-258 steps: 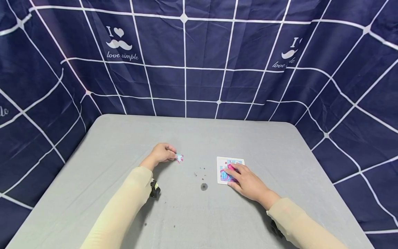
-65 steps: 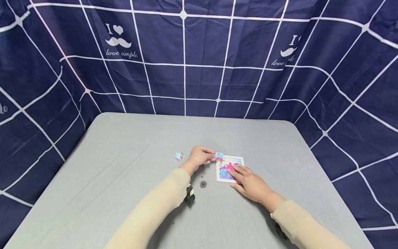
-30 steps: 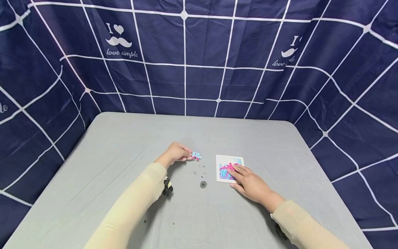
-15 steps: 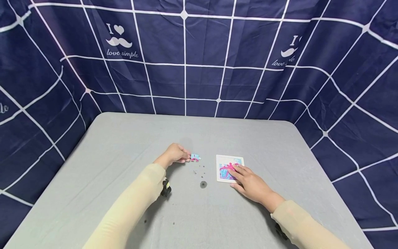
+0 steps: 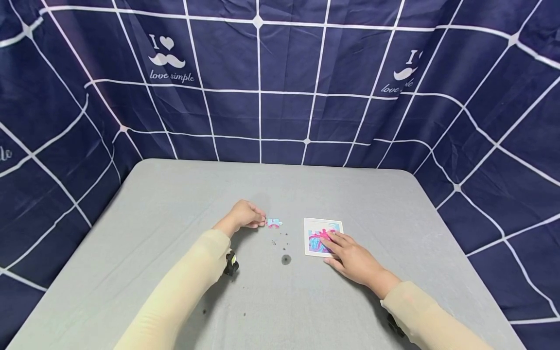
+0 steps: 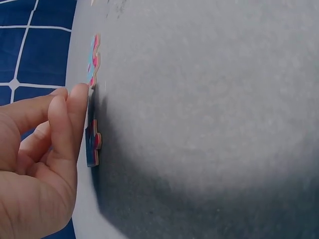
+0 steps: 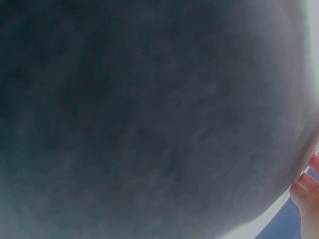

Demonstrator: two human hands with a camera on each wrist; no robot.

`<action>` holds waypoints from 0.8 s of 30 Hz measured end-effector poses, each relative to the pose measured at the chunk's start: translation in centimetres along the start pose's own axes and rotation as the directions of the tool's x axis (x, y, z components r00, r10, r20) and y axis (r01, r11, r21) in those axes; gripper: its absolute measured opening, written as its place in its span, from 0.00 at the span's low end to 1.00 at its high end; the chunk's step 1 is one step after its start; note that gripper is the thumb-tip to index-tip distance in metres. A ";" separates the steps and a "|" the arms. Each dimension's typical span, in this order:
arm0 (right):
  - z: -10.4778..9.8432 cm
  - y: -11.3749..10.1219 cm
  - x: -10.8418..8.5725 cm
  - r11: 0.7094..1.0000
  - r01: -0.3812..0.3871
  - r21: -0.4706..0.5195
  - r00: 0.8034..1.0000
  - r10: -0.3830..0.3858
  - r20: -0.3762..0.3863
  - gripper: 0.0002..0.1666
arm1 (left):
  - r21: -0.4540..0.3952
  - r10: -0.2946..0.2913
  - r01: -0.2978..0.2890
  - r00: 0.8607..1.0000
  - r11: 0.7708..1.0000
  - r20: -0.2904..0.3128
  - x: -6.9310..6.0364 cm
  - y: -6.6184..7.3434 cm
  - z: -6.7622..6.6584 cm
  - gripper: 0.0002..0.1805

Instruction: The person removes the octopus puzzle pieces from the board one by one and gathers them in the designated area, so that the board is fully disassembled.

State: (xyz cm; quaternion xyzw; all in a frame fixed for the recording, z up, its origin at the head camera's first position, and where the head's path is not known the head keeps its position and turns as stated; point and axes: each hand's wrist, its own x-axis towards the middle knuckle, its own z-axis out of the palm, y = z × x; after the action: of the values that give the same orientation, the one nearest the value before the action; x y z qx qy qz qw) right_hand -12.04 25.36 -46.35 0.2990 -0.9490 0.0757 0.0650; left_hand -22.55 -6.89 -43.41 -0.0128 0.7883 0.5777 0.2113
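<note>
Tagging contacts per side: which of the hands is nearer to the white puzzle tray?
Right. The right hand rests over the near right part of the white puzzle tray. The left hand is off to its left, beside a loose puzzle piece.

Looks like a curtained-off booth, though can't tell whether in a home, an office or a lab. Boxed in at the back and both sides by navy cloth (image 5: 288, 58) with white grid lines, printed with a moustache logo (image 5: 164, 60) and "love simple", total shower-curtain vibes tbh. Fitted out with a plain grey, round-cornered counter (image 5: 358, 194), right up close to the cloth.
</note>
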 end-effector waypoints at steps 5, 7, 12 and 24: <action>0.0 0.0 -0.1 1.000 0.010 -0.001 1.000 -0.010 -0.022 0.32 | -0.040 0.007 -0.007 1.000 0.999 0.000 0.0 0.1 0.3 0.10; 0.0 0.0 -0.1 1.000 0.009 0.005 1.000 -0.009 -0.025 0.32 | -0.055 0.006 -0.006 1.000 0.998 0.003 0.0 0.2 0.5 0.10; -0.1 -0.1 -0.1 1.000 0.003 0.020 1.000 -0.003 -0.021 0.33 | -0.097 0.012 -0.009 1.000 0.995 0.024 0.1 0.3 1.4 0.11; -0.2 -0.4 0.0 1.000 -0.004 0.012 1.000 0.005 -0.014 0.32 | -0.157 0.019 -0.008 0.998 0.988 0.064 0.2 0.1 3.2 0.11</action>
State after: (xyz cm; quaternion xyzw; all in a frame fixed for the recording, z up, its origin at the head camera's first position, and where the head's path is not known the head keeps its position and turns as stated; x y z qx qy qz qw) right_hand -11.80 25.11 -46.08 0.2967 -0.9487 0.0837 0.0698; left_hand -21.68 -3.87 -44.18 -0.0051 0.7332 0.6393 0.2316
